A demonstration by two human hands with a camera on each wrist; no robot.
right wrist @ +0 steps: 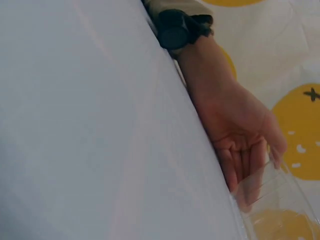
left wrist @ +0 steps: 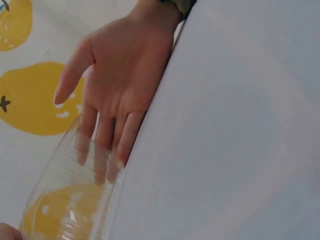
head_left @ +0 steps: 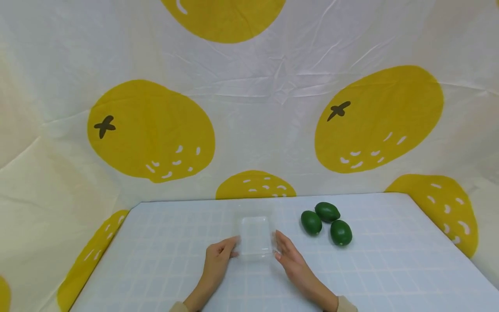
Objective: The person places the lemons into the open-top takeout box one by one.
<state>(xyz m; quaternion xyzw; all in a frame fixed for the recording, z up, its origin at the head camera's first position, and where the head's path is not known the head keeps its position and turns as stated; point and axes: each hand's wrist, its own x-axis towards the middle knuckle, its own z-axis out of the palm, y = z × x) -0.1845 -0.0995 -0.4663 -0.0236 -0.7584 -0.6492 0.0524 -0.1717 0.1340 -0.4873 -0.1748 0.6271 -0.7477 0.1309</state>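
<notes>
A clear plastic box (head_left: 255, 236), rectangular and see-through, sits on the table between the two hands. On its left side, my left hand (head_left: 216, 259) holds the wall with bent fingers; the right wrist view shows that hand's thumb (right wrist: 276, 142) at the rim and its fingers outside the wall. My right hand (head_left: 294, 265) lies along the right side, fingers fairly straight. From the left wrist view, those fingers (left wrist: 102, 145) show through the clear wall, with the thumb (left wrist: 70, 82) held apart. Three dark green limes (head_left: 341, 233) lie right of the box, beyond the right hand.
A pale blue checked cloth covers the table (head_left: 163, 264). Behind and beside it hangs a white curtain (head_left: 265, 130) printed with large yellow fruits. The table's back edge runs just beyond the box and limes.
</notes>
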